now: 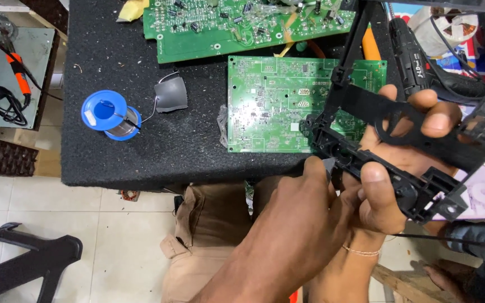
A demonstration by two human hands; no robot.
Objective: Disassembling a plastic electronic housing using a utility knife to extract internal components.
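- Gripping a black plastic frame (399, 126), the right hand (405, 168) is closed round its lower bar, above the bench (141, 146) edge.
- Left hand (304, 207) pinches a small grey piece (328, 164) against the frame, beside the green circuit board (270, 104).

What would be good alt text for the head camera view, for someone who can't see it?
Seen from above, a person's right hand grips a black plastic frame while the left hand presses at its lower edge. Behind it, a green circuit board lies on a dark foam mat, with a blue solder spool to the left.
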